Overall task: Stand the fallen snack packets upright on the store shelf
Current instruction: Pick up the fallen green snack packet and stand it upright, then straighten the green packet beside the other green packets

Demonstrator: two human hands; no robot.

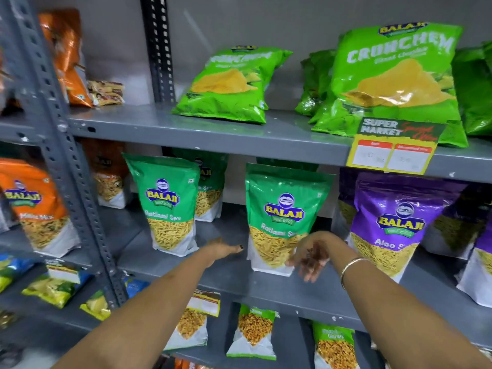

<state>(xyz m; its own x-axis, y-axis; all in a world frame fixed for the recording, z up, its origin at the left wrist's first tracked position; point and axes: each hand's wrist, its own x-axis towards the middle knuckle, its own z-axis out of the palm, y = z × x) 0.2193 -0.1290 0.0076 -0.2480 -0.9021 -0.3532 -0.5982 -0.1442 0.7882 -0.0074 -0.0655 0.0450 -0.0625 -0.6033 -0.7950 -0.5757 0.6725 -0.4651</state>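
Observation:
A green Ratlami Sev packet (281, 209) stands upright at the front of the grey middle shelf (239, 278). My right hand (312, 258) is open at its lower right corner, fingers spread and pointing down, just in front of the packet. My left hand (222, 249) is open too, flat above the shelf to the packet's left, apart from it. A second green Ratlami Sev packet (166, 203) stands upright further left. A purple Aloo Sev packet (396, 225) stands upright on the right.
On the top shelf (213, 134) one green Crunchem bag (231, 86) leans back, and a bigger Crunchem bag (394, 75) sits behind a yellow price tag (391, 150). Orange packets (34, 206) stand at left past the slotted upright (66, 161). Smaller packets (254, 331) fill the lower shelf.

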